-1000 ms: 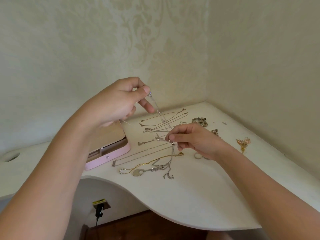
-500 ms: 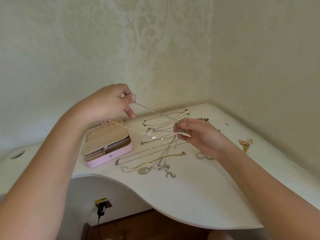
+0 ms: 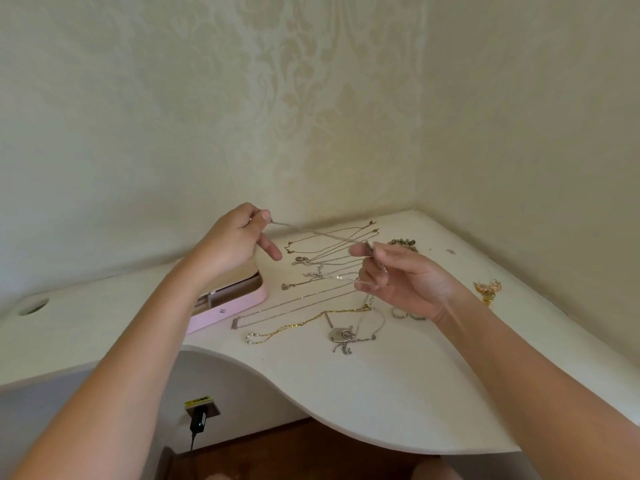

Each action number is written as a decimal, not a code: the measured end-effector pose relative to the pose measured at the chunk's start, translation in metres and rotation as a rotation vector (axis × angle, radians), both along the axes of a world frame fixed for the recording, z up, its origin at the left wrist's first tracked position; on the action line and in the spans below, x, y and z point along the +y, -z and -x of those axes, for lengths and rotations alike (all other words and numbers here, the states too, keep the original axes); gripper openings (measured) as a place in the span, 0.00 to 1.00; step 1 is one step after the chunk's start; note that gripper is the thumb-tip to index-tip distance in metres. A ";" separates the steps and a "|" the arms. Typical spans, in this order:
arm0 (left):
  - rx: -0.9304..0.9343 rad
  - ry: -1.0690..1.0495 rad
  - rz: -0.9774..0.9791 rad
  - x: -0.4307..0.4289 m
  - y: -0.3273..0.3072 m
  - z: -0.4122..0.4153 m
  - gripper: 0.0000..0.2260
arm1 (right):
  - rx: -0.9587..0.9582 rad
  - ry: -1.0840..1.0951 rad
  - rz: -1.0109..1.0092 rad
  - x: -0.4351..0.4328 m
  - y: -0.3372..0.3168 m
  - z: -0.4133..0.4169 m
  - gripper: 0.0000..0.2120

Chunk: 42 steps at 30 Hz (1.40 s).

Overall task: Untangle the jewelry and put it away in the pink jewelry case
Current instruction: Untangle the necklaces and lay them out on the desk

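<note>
Head view: at the far left a round cable hole (image 3: 33, 306) sits in the white desk (image 3: 398, 403), with bare surface around it. The desk's front edge dips inward in a curve at left of centre, then swells toward the person on the right. Below that dip, a black plug (image 3: 198, 420) sits in a wall socket.

The pink jewelry case (image 3: 239, 304) lies open close to that front edge, its left part hidden under the left forearm. The left hand (image 3: 232, 242) is raised over the case's far side, thumb and forefinger pinching one end of a thin silver chain (image 3: 318, 232). The chain runs taut, clear of the desk, to the right hand (image 3: 405, 282), which pinches it at the fingertips; a further length crosses the lower fingers.

Under and between the hands, several necklaces (image 3: 329, 258) lie in rows, each apart from the next. Nearer the front lie a gold chain (image 3: 311, 320) and an oval pendant (image 3: 339, 334); a wide bare strip lies between them and the front edge. Two rings (image 3: 400, 313) lie just below the right wrist. A beaded bracelet (image 3: 403, 242) lies near the back wall, and gold earrings (image 3: 487, 289) near the right wall, well apart from the rest.
</note>
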<state>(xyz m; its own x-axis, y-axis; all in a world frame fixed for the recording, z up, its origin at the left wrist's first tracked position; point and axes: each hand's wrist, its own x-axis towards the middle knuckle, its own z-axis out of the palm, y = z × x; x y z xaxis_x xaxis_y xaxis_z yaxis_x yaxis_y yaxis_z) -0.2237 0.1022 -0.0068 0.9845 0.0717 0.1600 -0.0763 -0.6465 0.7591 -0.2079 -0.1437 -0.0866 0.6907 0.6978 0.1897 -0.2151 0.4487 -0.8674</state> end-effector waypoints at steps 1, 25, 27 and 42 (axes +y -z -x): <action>-0.005 0.000 0.065 -0.003 0.002 0.002 0.11 | -0.001 -0.007 0.019 0.001 0.001 0.000 0.20; -0.040 0.173 0.301 -0.036 -0.026 0.036 0.11 | -0.307 0.502 0.604 -0.013 -0.022 0.046 0.13; -0.030 0.229 0.371 -0.045 -0.024 0.039 0.12 | -0.294 0.611 0.637 -0.025 -0.026 0.053 0.19; 0.071 0.059 0.616 -0.063 0.055 0.048 0.11 | -0.230 0.387 0.880 -0.071 -0.033 0.060 0.13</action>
<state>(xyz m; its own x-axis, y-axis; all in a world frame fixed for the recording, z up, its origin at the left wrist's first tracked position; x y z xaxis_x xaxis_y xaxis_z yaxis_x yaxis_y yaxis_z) -0.2714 0.0395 -0.0615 0.9963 0.0752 0.0406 -0.0342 -0.0844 0.9958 -0.2681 -0.2150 -0.0540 0.9122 0.3884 -0.1303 0.0259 -0.3722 -0.9278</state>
